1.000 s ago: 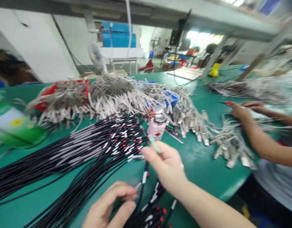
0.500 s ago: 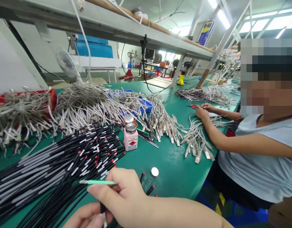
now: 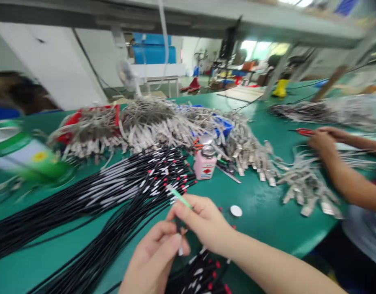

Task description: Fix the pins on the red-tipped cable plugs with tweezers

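Observation:
My right hand [image 3: 208, 222] pinches a thin light-green stick [image 3: 180, 197] with a pale tip pointing up and left. Against it, my left hand [image 3: 154, 255] is closed on a black cable [image 3: 178, 225] with a short white band. Fingertips of my right hand touch or sit very close to that cable. Below my hands lie several black cables with red ends [image 3: 203, 271], partly hidden by my arms. A large bundle of black cables [image 3: 127, 183] with white and grey bands spreads to the left. Beyond my hands stands a pink bottle [image 3: 204, 165] with a metal top.
A round white lid [image 3: 236, 210] lies right of my hands. Piles of grey cables [image 3: 154, 122] fill a red bin [image 3: 73, 120] and a blue tray [image 3: 226, 125] at the back. A green can [image 3: 32, 157] is at far left. A co-worker's hands [image 3: 324, 141] work at right.
The view has swung left, so things appear further right and the green can shows. My left hand is more fully in view, still with the cable; my right keeps the green stick.

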Demonstrator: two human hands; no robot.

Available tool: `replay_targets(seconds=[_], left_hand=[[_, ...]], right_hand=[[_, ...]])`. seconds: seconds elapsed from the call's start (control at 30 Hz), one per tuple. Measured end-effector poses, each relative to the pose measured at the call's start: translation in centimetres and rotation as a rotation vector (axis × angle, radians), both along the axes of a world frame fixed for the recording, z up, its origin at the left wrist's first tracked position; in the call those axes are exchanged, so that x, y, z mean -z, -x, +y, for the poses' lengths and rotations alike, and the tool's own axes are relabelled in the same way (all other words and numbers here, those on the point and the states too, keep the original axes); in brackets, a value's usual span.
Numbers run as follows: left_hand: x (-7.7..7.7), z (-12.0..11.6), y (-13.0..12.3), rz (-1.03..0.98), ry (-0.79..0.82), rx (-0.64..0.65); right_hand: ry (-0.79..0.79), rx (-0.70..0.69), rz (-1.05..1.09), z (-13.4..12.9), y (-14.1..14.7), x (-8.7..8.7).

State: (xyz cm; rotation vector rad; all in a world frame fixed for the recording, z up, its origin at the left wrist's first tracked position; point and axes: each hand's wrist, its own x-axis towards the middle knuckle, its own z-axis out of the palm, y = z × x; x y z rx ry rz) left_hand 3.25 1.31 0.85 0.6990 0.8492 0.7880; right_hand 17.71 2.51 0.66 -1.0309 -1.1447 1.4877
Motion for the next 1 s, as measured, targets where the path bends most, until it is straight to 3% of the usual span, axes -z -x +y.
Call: replay_targets(seconds=[0.17,0.37,0.67,0.87,1.0], left_hand=[[-0.8,-0.5,-0.7,-0.183,0.066,-0.004],[-0.8,-0.4,-0.4,-0.239,0.109,-0.017],[0.2,-0.7,-0.3,-0.282,0.179,0.071],[-0.3,-0.8,-0.2,-0.255,0.226,0.074],[0.4,-0.6,-0.2,-0.301,0.221,0.049]], right_hand=[[0.034,0.028,-0.044,-0.2,-0.3,0.2],[0.086,0.056,-0.155,-0.5,-0.8,0.3],[0.106,0.251,-0.222,-0.8,-0.5,0.0],[0.244,0.203,-0.112,-1.0,-0.2,-0.1],[0.340,0.177,-0.058,-1.1,0.1,-0.2]])
